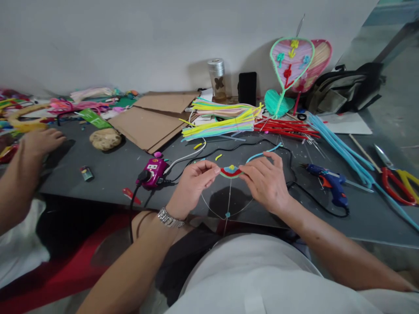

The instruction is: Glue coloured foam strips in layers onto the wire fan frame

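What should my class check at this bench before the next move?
1. Grip: ok. The left hand and right hand both pinch the coloured pipe-cleaner arc on the wire frame.
2. Glue gun position: ok, it lies apart from the hands.
3. Glue gun heat: cannot tell.
4. Black cord routing: not ok, it runs close behind the hands.
5. Spare pipe cleaners: ok, bundled within reach.
6. Neighbouring person's hand: ok, well apart.
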`<state>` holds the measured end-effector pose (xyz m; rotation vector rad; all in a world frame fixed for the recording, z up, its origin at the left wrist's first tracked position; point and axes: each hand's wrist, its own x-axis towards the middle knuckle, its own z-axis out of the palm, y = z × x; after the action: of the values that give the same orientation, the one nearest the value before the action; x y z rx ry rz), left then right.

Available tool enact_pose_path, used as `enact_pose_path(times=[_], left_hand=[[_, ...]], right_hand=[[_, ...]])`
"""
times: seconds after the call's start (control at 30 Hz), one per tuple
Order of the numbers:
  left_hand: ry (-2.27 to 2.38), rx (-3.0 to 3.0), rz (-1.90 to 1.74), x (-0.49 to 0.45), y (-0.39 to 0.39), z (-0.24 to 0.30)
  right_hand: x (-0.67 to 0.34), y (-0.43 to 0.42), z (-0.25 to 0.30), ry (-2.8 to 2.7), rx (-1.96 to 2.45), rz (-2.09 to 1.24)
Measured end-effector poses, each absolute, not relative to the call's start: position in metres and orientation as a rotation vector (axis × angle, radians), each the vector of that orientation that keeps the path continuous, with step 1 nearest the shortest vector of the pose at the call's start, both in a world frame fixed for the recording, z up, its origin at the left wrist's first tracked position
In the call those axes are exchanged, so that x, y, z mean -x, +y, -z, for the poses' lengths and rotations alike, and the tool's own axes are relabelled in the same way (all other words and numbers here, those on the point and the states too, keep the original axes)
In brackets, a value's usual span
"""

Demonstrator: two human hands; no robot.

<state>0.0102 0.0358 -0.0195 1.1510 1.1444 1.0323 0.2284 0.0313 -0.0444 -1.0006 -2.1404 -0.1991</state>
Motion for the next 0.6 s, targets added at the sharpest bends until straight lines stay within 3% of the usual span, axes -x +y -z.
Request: enact_pose_path(times=[0.37, 0.6], left_hand=[[1.127, -1.159, -1.024, -0.007, 0.04, 0.02], [1.266, -1.121, -1.264, -0.018, 0.036, 0.032]], right_hand=[[-0.24, 0.054, 0.024, -2.353, 0.837, -0.003], [-0.235, 0.055, 0.029, -2.289, 0.822, -0.071]])
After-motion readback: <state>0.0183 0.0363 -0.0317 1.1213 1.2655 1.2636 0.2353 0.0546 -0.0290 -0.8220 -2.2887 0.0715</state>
